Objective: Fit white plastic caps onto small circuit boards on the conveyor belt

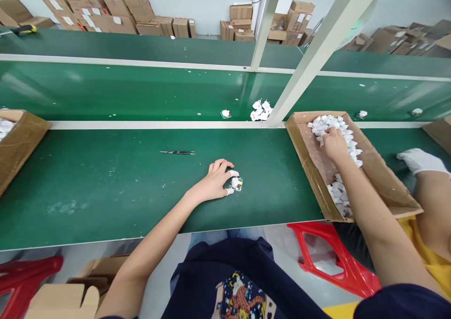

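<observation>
My left hand [219, 180] rests on the green workbench. Its thumb and index finger, both in white finger cots, grip the edges of a small circuit board [239, 185] with a white part on top. My right hand [334, 143] reaches into a cardboard box [308, 154] on the right. Its fingers are bent together among small white pieces [341, 121]; the fingertips are partly hidden, so what they pinch is unclear. A pair of tweezers [177, 152] lies on the bench, left of and beyond my left hand.
Beyond the bench strip a conveyor belt [148, 93] carries several boards, including one board [226, 114], and a cluster of white pieces [260, 110]. A slanting metal post [299, 79] rises beside the box. Another person's gloved hand [423, 161] is at right. Another cardboard box [26, 136] stands left.
</observation>
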Motion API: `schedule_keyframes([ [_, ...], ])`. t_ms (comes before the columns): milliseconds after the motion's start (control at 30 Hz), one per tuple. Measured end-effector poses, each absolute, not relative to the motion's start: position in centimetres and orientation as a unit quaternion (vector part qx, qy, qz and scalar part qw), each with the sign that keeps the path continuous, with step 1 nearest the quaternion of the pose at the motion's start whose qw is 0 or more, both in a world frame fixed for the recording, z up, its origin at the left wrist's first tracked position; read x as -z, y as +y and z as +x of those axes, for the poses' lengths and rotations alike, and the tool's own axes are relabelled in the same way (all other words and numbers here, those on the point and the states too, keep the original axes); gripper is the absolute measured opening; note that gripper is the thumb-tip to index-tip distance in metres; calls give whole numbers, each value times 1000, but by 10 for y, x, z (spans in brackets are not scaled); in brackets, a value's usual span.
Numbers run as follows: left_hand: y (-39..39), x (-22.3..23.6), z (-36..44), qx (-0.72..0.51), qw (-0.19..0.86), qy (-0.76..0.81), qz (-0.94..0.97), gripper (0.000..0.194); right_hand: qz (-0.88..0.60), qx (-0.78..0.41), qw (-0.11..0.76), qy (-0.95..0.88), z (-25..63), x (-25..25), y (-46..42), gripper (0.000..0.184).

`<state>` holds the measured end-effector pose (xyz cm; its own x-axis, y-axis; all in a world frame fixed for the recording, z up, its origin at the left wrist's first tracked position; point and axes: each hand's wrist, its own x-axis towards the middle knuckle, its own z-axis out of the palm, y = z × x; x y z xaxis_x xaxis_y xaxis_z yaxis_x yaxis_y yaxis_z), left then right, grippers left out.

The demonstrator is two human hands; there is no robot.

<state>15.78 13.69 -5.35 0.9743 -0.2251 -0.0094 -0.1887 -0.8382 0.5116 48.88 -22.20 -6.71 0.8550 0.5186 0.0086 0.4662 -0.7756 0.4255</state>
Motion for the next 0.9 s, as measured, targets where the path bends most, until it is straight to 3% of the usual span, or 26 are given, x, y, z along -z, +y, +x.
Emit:
schedule_keyframes([
  [233,136,54,158,23,243,-90,966,39,944,-80,193,254,484,64,-234,27],
  [533,136,56,158,18,250,-92,964,38,920,-92,232,300,487,64,-237,22],
  [900,136,58,159,34,258,-92,961,39,937,-93,149,302,494,82,-231,26],
])
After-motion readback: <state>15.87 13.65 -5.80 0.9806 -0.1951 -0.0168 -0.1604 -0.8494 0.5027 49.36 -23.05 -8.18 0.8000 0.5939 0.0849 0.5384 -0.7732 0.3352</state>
